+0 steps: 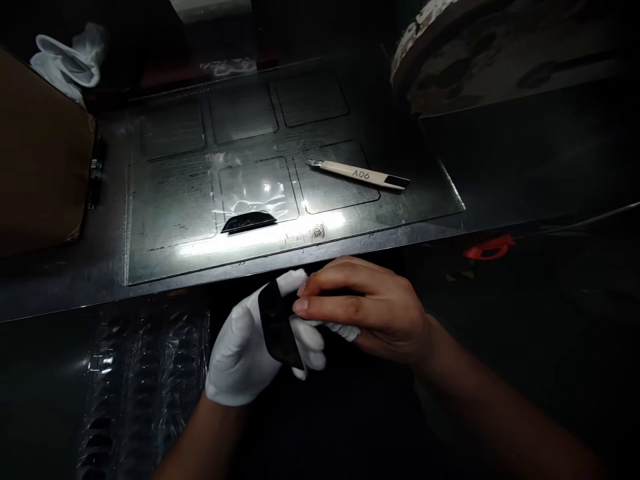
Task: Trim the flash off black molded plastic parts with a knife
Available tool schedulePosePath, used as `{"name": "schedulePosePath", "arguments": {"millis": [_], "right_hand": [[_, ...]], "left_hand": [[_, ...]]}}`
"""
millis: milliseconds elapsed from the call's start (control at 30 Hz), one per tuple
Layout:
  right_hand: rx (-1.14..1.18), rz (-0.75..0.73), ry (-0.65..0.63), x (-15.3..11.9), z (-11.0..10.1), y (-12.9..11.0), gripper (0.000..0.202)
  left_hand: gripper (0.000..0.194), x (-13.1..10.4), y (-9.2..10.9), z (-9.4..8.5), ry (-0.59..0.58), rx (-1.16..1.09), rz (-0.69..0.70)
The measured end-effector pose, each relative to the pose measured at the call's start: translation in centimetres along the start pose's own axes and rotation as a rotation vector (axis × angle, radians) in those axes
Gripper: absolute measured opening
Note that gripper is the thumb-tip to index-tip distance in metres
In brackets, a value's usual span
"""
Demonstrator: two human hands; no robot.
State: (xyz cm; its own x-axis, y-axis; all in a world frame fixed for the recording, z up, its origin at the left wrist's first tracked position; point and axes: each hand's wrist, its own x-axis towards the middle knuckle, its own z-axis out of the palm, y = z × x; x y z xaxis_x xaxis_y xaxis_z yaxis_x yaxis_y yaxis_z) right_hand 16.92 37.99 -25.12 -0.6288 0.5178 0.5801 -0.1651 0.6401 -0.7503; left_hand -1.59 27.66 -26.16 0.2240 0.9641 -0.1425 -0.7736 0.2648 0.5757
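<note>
My left hand [245, 353], in a white glove, holds a glossy black curved plastic piece [278, 327] between thumb and fingers, tilted in front of the table edge. Close against its right side is my bare right hand [370, 307], with thumb and fingertips drawn together. A bit of white ribbed cloth [343, 331] shows beneath those fingers; the rest of it is hidden. On the table, a similar black piece [249, 221] lies partly under clear film. Behind my hands rests a cream-handled craft knife [357, 173] marked A06, its blade pointing left.
A clear sheet with outlined rounded squares [250, 113] covers the metal table. At left stand a cardboard box [45, 153] and a white glove [67, 63]. Below left is a clear tray [145, 373] of black pieces. A red loop [490, 248] lies right; a worn round object [480, 60] is behind.
</note>
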Motion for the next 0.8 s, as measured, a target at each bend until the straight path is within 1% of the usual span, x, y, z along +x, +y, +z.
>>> {"name": "schedulePosePath", "arguments": {"millis": [67, 167, 233, 267, 333, 400, 433, 467, 533, 600, 667, 733, 767, 800], "right_hand": [[-0.038, -0.02, -0.027, -0.2, 0.0, 0.3, 0.032], [-0.048, -0.034, -0.034, -0.7, 0.0, 0.5, 0.034], [0.017, 0.041, -0.029, -1.0, 0.1, 0.3, 0.038], [0.083, 0.122, -0.028, -1.1, 0.1, 0.2, 0.043], [0.255, 0.359, -0.016, -1.2, 0.3, -0.2, 0.045], [0.438, 0.611, -0.021, -1.2, 0.6, -0.4, 0.032], [0.526, 0.713, -0.027, -1.1, 0.8, -0.4, 0.024], [0.608, 0.793, -0.035, -1.0, 0.9, -0.4, 0.019], [0.741, 0.882, -0.046, -0.9, 1.2, -0.2, 0.018], [0.801, 0.911, -0.043, -0.8, 1.2, 0.0, 0.016], [0.783, 0.921, -0.061, -0.7, 1.0, 0.2, 0.015], [0.623, 0.896, -0.097, -0.5, 0.7, 0.3, 0.016], [0.482, 0.845, -0.11, -0.4, 0.7, 0.2, 0.016], [0.323, 0.764, -0.115, -0.4, 0.7, 0.1, 0.015]], "left_hand": [[0.056, -0.2, 0.0, 0.1, -0.021, -0.008, 0.012], [0.046, -0.4, -0.3, 0.2, 0.0, -0.016, 0.019], [0.043, -0.4, -0.5, 0.1, 0.019, -0.015, 0.031], [0.042, -0.4, -0.5, 0.1, 0.031, -0.006, 0.033], [0.042, -0.3, -0.5, 0.1, 0.067, 0.044, 0.03], [0.045, -0.2, -0.3, 0.2, 0.111, 0.134, 0.005], [0.047, -0.1, -0.2, 0.3, 0.128, 0.181, -0.017], [0.048, -0.1, 0.0, 0.4, 0.141, 0.22, -0.035], [0.048, -0.1, 0.2, 0.5, 0.149, 0.267, -0.058], [0.05, -0.3, 0.4, 0.4, 0.17, 0.292, -0.088], [0.051, -0.5, 0.4, 0.3, 0.198, 0.319, -0.119], [0.048, -0.5, 0.5, 0.3, 0.235, 0.381, -0.136], [0.046, -0.5, 0.6, 0.3, 0.266, 0.436, -0.124], [0.043, -0.4, 0.7, 0.3, 0.324, 0.506, -0.101]]}}
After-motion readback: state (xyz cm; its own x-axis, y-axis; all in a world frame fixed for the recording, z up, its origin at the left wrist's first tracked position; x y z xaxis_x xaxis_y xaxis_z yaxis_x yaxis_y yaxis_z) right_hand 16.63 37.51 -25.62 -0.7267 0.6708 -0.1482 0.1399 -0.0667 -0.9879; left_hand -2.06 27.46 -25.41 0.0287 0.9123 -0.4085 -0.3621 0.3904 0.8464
